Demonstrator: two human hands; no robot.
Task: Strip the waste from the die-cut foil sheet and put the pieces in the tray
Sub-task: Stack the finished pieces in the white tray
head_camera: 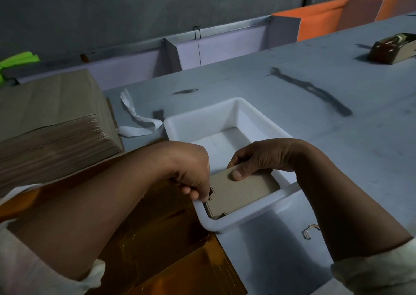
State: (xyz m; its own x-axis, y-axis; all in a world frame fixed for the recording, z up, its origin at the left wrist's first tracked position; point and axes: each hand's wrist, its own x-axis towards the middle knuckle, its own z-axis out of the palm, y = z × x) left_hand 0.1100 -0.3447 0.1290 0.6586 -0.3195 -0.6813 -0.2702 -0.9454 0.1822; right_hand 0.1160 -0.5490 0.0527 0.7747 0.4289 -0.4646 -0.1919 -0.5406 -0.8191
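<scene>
A white plastic tray [247, 221] stands on the grey table in front of me. Inside its near end lies a die-cut piece [240, 192], brown side up, with notched corners. My right hand [258, 157] grips the piece's far edge, thumb on top and fingers curled under. At the piece's left corner, over the tray rim, my left hand [191, 170] pinches it with curled fingers. The gold foil sheet [162, 256] lies flat under my left forearm, partly hidden by it.
A tall stack of brown sheets [51, 123] fills the left of the table. A white paper strip [137, 121] lies behind the tray. A small offcut [310, 231] sits near my right forearm. A brown box [391, 49] stands at the far right.
</scene>
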